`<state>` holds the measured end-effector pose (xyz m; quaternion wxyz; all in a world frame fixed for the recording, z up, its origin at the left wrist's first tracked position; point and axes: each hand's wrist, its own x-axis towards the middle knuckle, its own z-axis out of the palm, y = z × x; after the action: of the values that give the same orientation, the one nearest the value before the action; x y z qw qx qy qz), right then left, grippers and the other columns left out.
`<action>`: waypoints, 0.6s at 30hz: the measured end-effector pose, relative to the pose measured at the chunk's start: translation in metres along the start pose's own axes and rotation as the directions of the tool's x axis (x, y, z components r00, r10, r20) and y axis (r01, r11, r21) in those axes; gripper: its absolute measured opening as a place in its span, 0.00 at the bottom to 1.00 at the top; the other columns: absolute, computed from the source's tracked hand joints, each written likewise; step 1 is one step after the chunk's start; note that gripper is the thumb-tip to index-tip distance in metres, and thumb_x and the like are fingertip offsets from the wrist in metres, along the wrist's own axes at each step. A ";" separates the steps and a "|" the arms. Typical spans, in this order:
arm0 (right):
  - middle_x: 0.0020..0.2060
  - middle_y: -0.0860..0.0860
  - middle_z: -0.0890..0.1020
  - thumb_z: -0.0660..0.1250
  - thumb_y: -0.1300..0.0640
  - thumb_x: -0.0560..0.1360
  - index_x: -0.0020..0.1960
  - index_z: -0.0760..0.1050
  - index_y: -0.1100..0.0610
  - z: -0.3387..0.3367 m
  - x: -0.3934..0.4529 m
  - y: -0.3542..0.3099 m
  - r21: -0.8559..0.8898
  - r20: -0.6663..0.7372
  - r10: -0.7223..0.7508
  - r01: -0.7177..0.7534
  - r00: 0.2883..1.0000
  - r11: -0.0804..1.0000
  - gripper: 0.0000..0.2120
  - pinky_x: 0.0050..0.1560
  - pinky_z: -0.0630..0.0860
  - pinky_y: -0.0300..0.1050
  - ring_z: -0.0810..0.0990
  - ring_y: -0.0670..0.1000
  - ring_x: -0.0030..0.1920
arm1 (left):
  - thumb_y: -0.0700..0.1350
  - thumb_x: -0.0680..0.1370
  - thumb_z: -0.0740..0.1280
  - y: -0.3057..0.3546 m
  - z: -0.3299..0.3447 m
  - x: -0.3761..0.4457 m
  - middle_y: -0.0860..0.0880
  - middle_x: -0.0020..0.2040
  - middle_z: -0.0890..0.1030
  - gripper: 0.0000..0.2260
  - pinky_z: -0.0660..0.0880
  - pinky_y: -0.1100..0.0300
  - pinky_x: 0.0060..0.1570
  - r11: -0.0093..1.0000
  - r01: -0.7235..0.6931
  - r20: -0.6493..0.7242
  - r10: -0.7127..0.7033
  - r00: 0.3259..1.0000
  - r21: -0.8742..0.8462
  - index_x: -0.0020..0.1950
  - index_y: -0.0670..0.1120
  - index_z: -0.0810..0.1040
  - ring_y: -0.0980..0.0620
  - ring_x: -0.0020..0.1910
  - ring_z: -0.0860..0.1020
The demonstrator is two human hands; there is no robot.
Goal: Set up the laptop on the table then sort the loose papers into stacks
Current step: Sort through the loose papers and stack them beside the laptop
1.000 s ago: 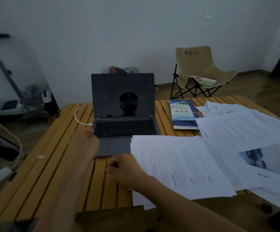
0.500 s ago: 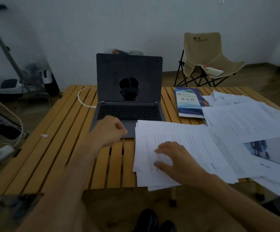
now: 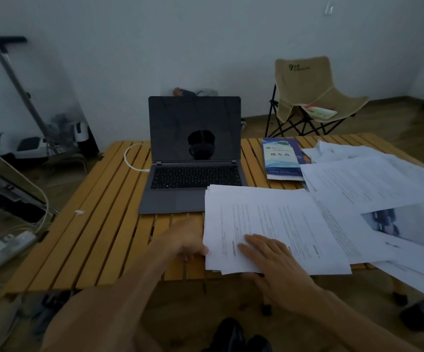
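White cable (image 3: 132, 158) is seen looped on the slatted counter (image 3: 99, 240), plugged into the left side of the laptop (image 3: 193, 158); unchanged vs 0.5 s ago. Laptop is stood open at counter centre, screen dark, front right corner overlapped by the paper stack (image 3: 269, 224). Left hand (image 3: 188, 241) has been moved off the laptop's palm rest, where it was curled 0.5 s ago, and brought to the stack's left edge; the edge is pinched betw. thumb and fingers. Right hand (image 3: 274, 260) is laid flat on the stack's near part, fingers straight and spread, pressing the top sheet; thumb is under the near edge. It was further up the sheet before. Blue booklet (image 3: 282, 158) lies right of the laptop, not shifted. More loose papers (image 3: 373, 184) are spread over the counter's right side, some overhanging the near edge. Beige folding chair (image 3: 312, 95) is seen behind.
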<state>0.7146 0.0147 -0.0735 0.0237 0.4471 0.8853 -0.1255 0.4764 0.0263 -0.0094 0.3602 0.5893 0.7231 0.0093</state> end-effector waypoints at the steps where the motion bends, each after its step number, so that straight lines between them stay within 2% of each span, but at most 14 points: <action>1: 0.80 0.41 0.45 0.24 0.23 0.63 0.80 0.45 0.40 0.002 0.001 0.001 -0.001 -0.015 -0.002 0.002 1.000 1.000 0.49 0.80 0.42 0.50 0.44 0.46 0.80 | 0.45 0.77 0.70 -0.001 -0.002 0.000 0.49 0.39 0.80 0.07 0.77 0.65 0.36 0.999 0.023 0.013 -0.022 1.000 -0.043 0.41 0.46 0.76 0.55 0.36 0.79; 5: 0.80 0.41 0.49 0.23 0.22 0.63 0.80 0.48 0.40 0.006 0.001 0.004 0.023 -0.040 -0.010 0.011 0.999 1.000 0.50 0.80 0.43 0.49 0.47 0.47 0.80 | 0.43 0.78 0.69 -0.005 -0.014 0.001 0.47 0.41 0.83 0.05 0.77 0.64 0.34 0.966 0.098 0.082 -0.080 0.993 -0.240 0.48 0.42 0.81 0.54 0.37 0.80; 8: 0.79 0.42 0.55 0.27 0.23 0.66 0.79 0.55 0.42 0.003 0.000 -0.001 0.065 -0.086 -0.008 0.014 0.996 0.998 0.48 0.78 0.44 0.48 0.52 0.48 0.79 | 0.42 0.77 0.69 -0.006 -0.014 0.000 0.45 0.47 0.84 0.05 0.79 0.62 0.38 0.931 0.131 0.120 -0.095 0.988 -0.340 0.50 0.42 0.81 0.53 0.41 0.82; 10: 0.77 0.45 0.62 0.38 0.29 0.76 0.76 0.60 0.43 0.002 0.001 -0.008 0.046 -0.128 0.005 0.001 0.992 0.999 0.35 0.78 0.50 0.51 0.59 0.50 0.78 | 0.40 0.78 0.69 -0.006 -0.013 0.000 0.43 0.49 0.84 0.05 0.80 0.62 0.40 0.905 0.149 0.133 -0.104 0.986 -0.399 0.52 0.41 0.80 0.51 0.43 0.82; 12: 0.71 0.48 0.72 0.55 0.39 0.77 0.69 0.65 0.44 0.006 0.003 -0.014 -0.022 -0.220 -0.007 0.002 0.975 1.000 0.22 0.72 0.64 0.57 0.71 0.53 0.71 | 0.39 0.78 0.68 -0.006 -0.013 -0.001 0.42 0.50 0.83 0.05 0.79 0.62 0.37 0.864 0.174 0.159 -0.111 0.981 -0.473 0.53 0.41 0.78 0.51 0.43 0.81; 14: 0.62 0.47 0.80 0.63 0.43 0.73 0.62 0.70 0.43 0.012 0.008 -0.017 -0.048 -0.307 -0.009 -0.006 0.952 0.999 0.18 0.62 0.75 0.55 0.80 0.52 0.61 | 0.38 0.78 0.67 -0.008 -0.013 -0.003 0.42 0.49 0.82 0.05 0.78 0.62 0.36 0.830 0.199 0.183 -0.119 0.976 -0.521 0.53 0.41 0.77 0.50 0.43 0.81; 15: 0.59 0.46 0.81 0.65 0.44 0.73 0.60 0.73 0.43 0.015 0.010 -0.016 -0.040 -0.357 -0.014 -0.001 0.934 0.999 0.16 0.61 0.76 0.54 0.81 0.51 0.59 | 0.38 0.78 0.67 -0.008 -0.013 -0.003 0.43 0.49 0.82 0.05 0.78 0.61 0.36 0.818 0.209 0.193 -0.122 0.974 -0.536 0.54 0.41 0.77 0.50 0.44 0.81; 18: 0.59 0.45 0.82 0.73 0.48 0.72 0.60 0.76 0.44 0.016 0.012 -0.013 -0.025 -0.356 -0.012 0.004 0.934 1.000 0.17 0.61 0.75 0.53 0.81 0.51 0.60 | 0.38 0.78 0.67 -0.011 -0.014 -0.002 0.43 0.49 0.82 0.06 0.79 0.61 0.39 0.802 0.225 0.215 -0.123 0.969 -0.553 0.54 0.41 0.78 0.50 0.45 0.81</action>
<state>0.6962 0.0132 -0.0880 -0.1321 0.4586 0.8782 -0.0322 0.4601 0.0267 -0.0024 0.5798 0.3831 0.7047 0.1434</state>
